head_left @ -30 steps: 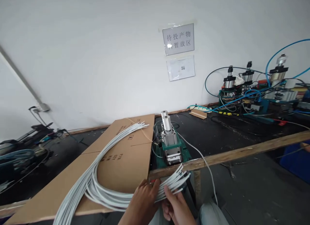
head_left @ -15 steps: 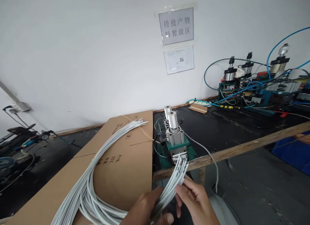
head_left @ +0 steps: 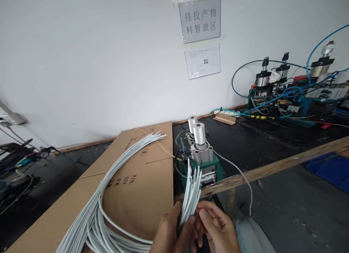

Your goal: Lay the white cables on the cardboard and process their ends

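Cables (head_left: 192,191): white bundle; gripped end stands up between the hands, just right of the cardboard's (head_left: 131,204) near right corner.
Long axis: upright, slight lean right; tips above the fingers, pointing up and away from the person, in line of sight with the press's (head_left: 203,155) left front side.
Left hand (head_left: 170,229): nearer of the two; thumb and fingers clamped on the bundle, below the tips.
Right hand (head_left: 216,225): fingers curled at the bundle's right side; cannot tell whether they pinch a strand.
Bulk: loops left over the cardboard, other ends near its far right corner.
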The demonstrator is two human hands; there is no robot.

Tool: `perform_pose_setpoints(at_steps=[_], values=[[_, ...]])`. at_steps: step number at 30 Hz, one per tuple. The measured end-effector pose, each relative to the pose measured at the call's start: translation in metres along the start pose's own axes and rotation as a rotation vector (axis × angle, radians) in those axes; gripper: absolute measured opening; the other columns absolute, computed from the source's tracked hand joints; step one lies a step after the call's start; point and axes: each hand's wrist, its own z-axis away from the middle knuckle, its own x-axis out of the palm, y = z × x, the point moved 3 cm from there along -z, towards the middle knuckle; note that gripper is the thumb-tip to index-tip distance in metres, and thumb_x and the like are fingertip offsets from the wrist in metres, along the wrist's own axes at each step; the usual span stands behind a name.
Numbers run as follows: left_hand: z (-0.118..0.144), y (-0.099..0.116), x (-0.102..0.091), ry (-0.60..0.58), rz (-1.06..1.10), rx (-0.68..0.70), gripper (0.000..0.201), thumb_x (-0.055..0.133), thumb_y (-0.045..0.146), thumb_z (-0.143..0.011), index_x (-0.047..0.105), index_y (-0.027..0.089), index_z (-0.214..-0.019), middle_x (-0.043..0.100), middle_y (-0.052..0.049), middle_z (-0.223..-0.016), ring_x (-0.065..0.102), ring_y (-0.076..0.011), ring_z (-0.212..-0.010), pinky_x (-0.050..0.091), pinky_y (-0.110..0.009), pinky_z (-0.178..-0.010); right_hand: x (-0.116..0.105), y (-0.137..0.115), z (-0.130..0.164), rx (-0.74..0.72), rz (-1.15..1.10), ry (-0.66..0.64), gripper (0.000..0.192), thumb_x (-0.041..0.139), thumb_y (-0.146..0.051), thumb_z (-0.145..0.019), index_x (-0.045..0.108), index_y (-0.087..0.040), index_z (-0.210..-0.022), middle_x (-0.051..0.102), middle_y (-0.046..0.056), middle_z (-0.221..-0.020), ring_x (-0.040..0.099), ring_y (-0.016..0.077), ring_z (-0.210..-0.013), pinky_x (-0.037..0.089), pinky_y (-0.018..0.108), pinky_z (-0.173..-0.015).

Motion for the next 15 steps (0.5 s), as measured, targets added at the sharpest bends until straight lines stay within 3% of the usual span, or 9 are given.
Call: perform_pose_setpoints(at_steps=[3, 8, 12, 15], values=[[-0.002, -0.004, 0.002, -0.033, -0.010, 0.011, 0.045, 0.051, 0.064, -0.097, 0.060, 0.020, -0.089, 0.077, -0.007, -0.065, 0.072, -0.0191, -0.047, 0.051, -0.023, -0.046, 0.009, -0.013, 0.006, -0.051, 0.045, 0.043, 0.049, 0.087, -0.062, -0.072, 0.076, -0.018, -0.091, 0.061, -0.003, -0.058, 0.057, 0.0109, -0.043, 0.046, 0.021, -0.041], [-0.003, 0.000, 0.005, -0.040, -0.063, 0.011, 0.036, 0.053, 0.054, -0.098, 0.062, 0.019, -0.091, 0.080, -0.008, -0.068, 0.074, -0.0197, -0.048, 0.052, -0.023, -0.048, 0.011, -0.023, 0.005, -0.096, 0.136, 0.092, 0.050, 0.087, -0.063, -0.071, 0.072, -0.017, -0.080, 0.064, -0.001, -0.058, 0.053, 0.0093, -0.042, 0.043, 0.020, -0.040], [-0.003, 0.011, 0.002, 0.013, -0.070, -0.019, 0.023, 0.059, 0.042, -0.095, 0.065, 0.020, -0.090, 0.081, -0.005, -0.069, 0.075, -0.0197, -0.054, 0.055, -0.024, -0.056, 0.004, -0.019, -0.002, -0.113, 0.124, 0.103, 0.050, 0.087, -0.064, -0.071, 0.066, -0.018, -0.073, 0.060, -0.003, -0.057, 0.048, 0.0080, -0.043, 0.043, 0.019, -0.041], [-0.004, 0.017, -0.002, 0.056, -0.110, -0.018, 0.025, 0.057, 0.045, -0.097, 0.064, 0.022, -0.089, 0.077, -0.004, -0.070, 0.074, -0.0215, -0.064, 0.053, -0.025, -0.065, 0.003, -0.022, -0.005, -0.126, 0.085, 0.104, 0.046, 0.085, -0.062, -0.075, 0.064, -0.020, -0.074, 0.059, -0.004, -0.062, 0.051, 0.0097, -0.048, 0.048, 0.022, -0.047]])
